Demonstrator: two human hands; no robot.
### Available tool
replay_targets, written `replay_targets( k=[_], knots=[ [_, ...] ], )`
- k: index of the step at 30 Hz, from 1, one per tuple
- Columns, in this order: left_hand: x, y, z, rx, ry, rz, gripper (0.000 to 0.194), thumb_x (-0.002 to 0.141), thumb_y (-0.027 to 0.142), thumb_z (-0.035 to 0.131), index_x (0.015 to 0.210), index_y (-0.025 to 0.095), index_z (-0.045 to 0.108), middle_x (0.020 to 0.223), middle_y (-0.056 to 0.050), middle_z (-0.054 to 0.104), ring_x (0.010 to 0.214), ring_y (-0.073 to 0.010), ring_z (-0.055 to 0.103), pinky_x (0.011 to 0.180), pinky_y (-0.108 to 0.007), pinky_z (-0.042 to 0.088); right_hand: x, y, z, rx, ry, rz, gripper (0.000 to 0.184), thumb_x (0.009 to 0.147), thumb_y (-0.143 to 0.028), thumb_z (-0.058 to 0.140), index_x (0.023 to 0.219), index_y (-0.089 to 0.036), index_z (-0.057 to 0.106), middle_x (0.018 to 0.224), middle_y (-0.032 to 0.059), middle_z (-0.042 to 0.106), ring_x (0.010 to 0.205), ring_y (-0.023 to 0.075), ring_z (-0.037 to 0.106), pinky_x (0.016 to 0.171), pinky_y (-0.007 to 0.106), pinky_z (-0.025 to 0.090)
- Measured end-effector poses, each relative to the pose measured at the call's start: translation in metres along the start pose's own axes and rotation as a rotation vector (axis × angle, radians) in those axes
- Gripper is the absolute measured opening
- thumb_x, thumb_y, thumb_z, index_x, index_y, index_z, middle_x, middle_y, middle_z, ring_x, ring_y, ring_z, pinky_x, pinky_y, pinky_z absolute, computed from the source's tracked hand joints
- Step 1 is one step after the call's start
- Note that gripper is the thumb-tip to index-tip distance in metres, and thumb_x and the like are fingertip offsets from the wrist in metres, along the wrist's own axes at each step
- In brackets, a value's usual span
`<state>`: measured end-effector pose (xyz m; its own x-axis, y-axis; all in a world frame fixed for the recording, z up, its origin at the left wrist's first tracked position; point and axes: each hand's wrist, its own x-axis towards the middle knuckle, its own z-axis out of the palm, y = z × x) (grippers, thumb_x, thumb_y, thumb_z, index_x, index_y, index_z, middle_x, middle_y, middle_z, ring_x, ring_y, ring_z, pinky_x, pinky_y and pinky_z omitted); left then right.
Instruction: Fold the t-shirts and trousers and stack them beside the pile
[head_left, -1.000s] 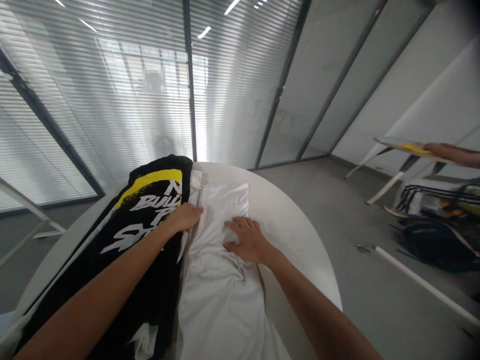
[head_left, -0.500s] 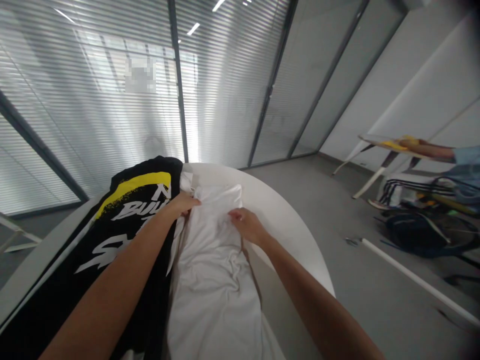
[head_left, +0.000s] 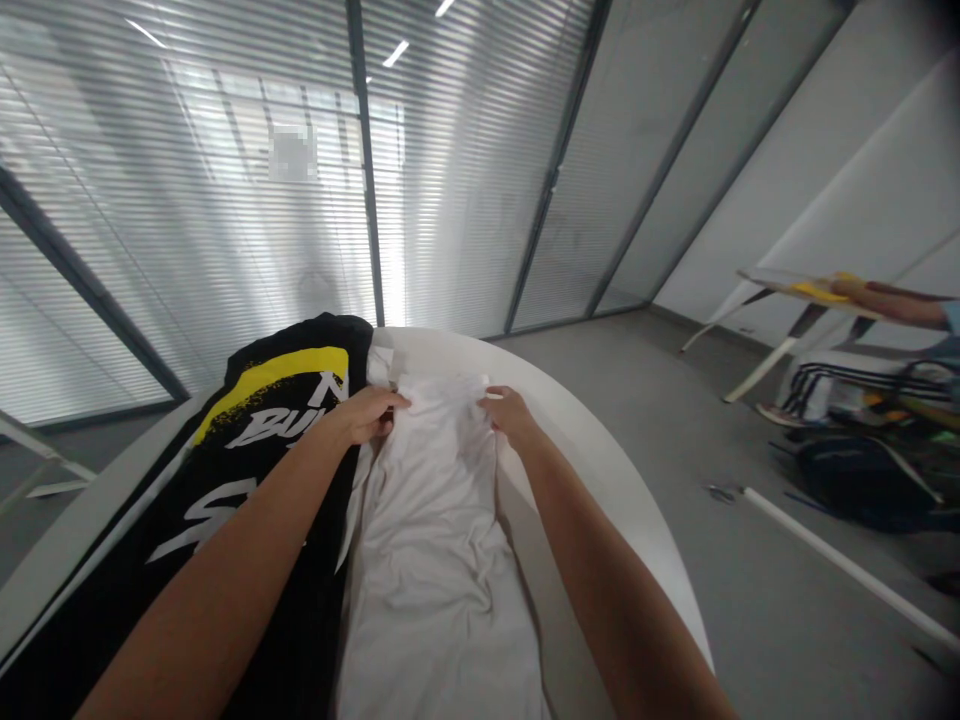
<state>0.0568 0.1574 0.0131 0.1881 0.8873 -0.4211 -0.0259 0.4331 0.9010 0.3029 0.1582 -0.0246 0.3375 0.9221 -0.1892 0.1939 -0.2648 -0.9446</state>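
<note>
A white cloth garment point(head_left: 442, 520), long and wrinkled, lies on the round white table point(head_left: 600, 450); its exact kind I cannot tell. My left hand point(head_left: 375, 413) pinches its left edge near the far end. Opposite, my right hand point(head_left: 506, 408) grips the right edge near the far corner between thumb and fingers. Under my left forearm spreads a black garment point(head_left: 300, 345) with a yellow band and white lettering. A small white tag-like piece point(head_left: 381, 362) sits between the two garments, just beyond my left hand.
Behind the table stands a glass partition with blinds point(head_left: 457, 180). To the right, another person's arms point(head_left: 900, 300) reach over a second table point(head_left: 780, 280) bearing yellow cloth. A dark bag point(head_left: 862, 480) and a white pole point(head_left: 840, 560) are on that side too.
My right hand has gone from lying spread on the white garment to gripping its right edge, farther forward. My left hand stays at the left edge, shifted slightly toward the far end.
</note>
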Motion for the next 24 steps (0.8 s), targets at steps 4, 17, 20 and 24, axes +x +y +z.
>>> replay_targets(
  k=[4, 17, 20, 24],
  knots=[
    [-0.002, 0.004, -0.003, -0.05, 0.029, -0.046, 0.027, 0.055, 0.014, 0.075, 0.08, 0.013, 0.066, 0.072, -0.003, 0.064, 0.057, -0.0114, 0.056, 0.042, -0.018, 0.04, -0.004, -0.004, 0.005, 0.115, 0.005, 0.058, 0.049, 0.062, -0.006, 0.064, 0.11, -0.015, 0.059, 0.048, -0.0089, 0.049, 0.038, 0.0078, 0.04, 0.038, 0.018, 0.027],
    [-0.003, 0.009, -0.004, -0.269, -0.058, 0.058, 0.029, 0.056, -0.005, 0.064, 0.077, 0.014, 0.059, 0.074, 0.001, 0.06, 0.061, -0.0097, 0.058, 0.054, -0.025, 0.058, -0.019, -0.024, -0.01, 0.578, -0.09, -0.055, 0.051, 0.053, -0.002, 0.057, 0.099, -0.024, 0.06, 0.078, -0.0043, 0.051, 0.067, 0.0104, 0.055, 0.063, 0.031, 0.06],
    [-0.003, 0.01, -0.006, -0.326, -0.07, 0.139, 0.032, 0.057, -0.007, 0.062, 0.08, 0.015, 0.06, 0.077, 0.002, 0.06, 0.066, -0.0103, 0.06, 0.062, -0.03, 0.062, -0.023, -0.029, -0.012, 0.695, -0.161, -0.169, 0.051, 0.053, -0.005, 0.06, 0.1, -0.025, 0.057, 0.087, -0.004, 0.054, 0.076, 0.012, 0.059, 0.071, 0.034, 0.062],
    [-0.004, 0.011, -0.008, -0.354, -0.101, 0.307, 0.043, 0.057, -0.007, 0.062, 0.093, 0.016, 0.063, 0.098, -0.003, 0.065, 0.089, -0.0174, 0.064, 0.081, -0.043, 0.06, -0.025, -0.034, -0.015, 0.761, -0.219, -0.262, 0.065, 0.053, -0.007, 0.063, 0.113, -0.029, 0.048, 0.097, -0.0047, 0.059, 0.086, 0.0129, 0.061, 0.082, 0.036, 0.059]
  ],
)
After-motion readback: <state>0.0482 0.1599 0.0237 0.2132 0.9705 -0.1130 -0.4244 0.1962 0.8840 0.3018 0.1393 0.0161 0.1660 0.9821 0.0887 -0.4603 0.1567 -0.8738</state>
